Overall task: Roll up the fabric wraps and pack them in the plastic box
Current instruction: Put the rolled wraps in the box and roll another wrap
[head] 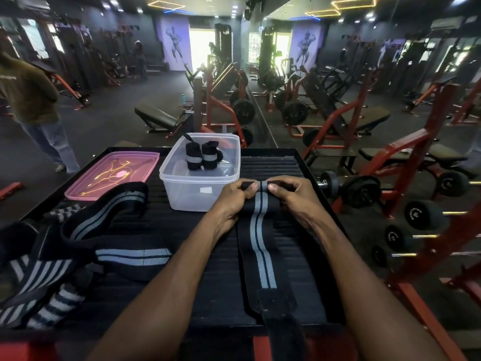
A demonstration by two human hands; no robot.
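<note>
Nearest, lying flat down the ribbed black platform (166,225): long black fabric wrap with twin grey stripes (260,246), far end pinched by left hand (234,198) and right hand (294,195), fingers curled on the starting fold. Likely to roll crooked or slack if thumb pressure is uneven. Beyond, just beside: clear plastic box (200,188) holding two rolled wraps (204,155).

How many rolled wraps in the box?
2: left roll and right roll stand side by side at the back of the clear box. None look hidden.
</note>
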